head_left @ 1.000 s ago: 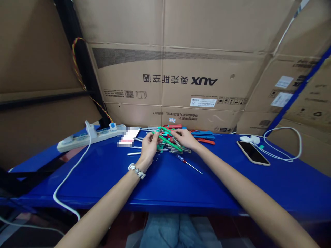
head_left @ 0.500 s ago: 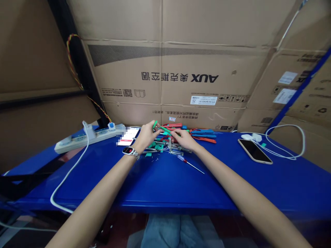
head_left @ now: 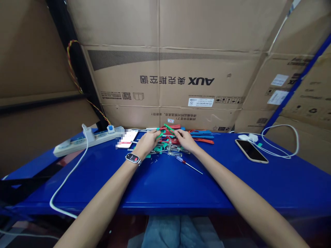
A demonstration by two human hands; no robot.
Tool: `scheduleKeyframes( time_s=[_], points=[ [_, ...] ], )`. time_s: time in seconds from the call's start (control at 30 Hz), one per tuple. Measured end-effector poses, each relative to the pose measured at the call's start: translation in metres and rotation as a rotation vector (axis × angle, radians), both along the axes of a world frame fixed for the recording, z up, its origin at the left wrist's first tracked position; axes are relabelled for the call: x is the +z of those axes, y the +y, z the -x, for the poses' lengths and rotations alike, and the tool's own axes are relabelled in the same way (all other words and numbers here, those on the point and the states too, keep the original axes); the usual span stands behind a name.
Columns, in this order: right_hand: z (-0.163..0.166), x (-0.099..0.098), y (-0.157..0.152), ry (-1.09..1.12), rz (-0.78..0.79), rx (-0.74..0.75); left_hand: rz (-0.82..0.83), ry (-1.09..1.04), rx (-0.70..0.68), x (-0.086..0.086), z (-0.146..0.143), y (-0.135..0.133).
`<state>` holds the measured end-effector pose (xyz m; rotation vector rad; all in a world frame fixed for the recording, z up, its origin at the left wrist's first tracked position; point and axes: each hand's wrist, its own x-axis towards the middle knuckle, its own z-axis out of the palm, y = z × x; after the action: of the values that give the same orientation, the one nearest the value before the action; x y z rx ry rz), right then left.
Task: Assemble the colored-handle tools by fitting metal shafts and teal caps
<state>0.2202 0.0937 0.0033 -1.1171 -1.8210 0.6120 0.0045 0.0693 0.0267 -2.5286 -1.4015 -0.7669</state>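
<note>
My right hand (head_left: 185,140) is closed, its fingertips pinching a slim green plastic piece (head_left: 169,129) that slants up to the left. My left hand (head_left: 148,142), with a watch (head_left: 133,158) on its wrist, is closed too; a bit of green plastic (head_left: 160,135) shows at its fingertips. Under and between both hands lies a jumble of green parts, metal rods and thin wires (head_left: 162,148), partly hidden. Just behind are red handles (head_left: 176,127). A small screwdriver (head_left: 190,166) with a clear, red-banded handle lies in front of the right hand. Several tiny screws (head_left: 155,160) are scattered nearby.
Blue handles (head_left: 203,133) and an orange handle (head_left: 204,140) lie right of the pile. A phone with a lit screen (head_left: 128,138) and a power strip (head_left: 85,140) are at left. A dark phone (head_left: 251,151) and white cable (head_left: 294,137) lie at right. Cardboard (head_left: 155,62) stands behind.
My left hand has lowered toward the pile, and its green piece no longer stands up above the fingers. In my right hand the green piece now tilts more steeply upward. The view has shifted slightly.
</note>
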Motion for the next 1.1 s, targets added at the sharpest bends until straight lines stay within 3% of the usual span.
scheduleKeyframes(
  time_s=[0.13, 0.5, 0.7, 0.87, 1.0, 1.1],
  points=[
    [-0.003, 0.001, -0.002, -0.045, -0.074, -0.060, 0.027, 0.036, -0.004, -0.003, 0.002, 0.000],
    [-0.010, -0.003, -0.009, 0.043, -0.056, -0.117, 0.128, 0.001, 0.020, -0.007, 0.004, 0.003],
    [-0.010, -0.001, -0.027, 0.095, -0.035, -0.072, 0.185, -0.147, -0.020, 0.009, 0.020, 0.003],
    [0.001, 0.005, -0.038, 0.233, -0.020, -0.001, 0.194, -0.578, -0.097, 0.028, -0.002, -0.005],
    [0.014, 0.013, -0.056, 0.330, -0.044, 0.088, 0.517, -1.275, -0.179, 0.029, -0.055, -0.007],
    [0.014, 0.018, -0.068, 0.281, -0.086, 0.049, 0.695, -1.637, -0.211, 0.028, -0.089, -0.005]
  ],
)
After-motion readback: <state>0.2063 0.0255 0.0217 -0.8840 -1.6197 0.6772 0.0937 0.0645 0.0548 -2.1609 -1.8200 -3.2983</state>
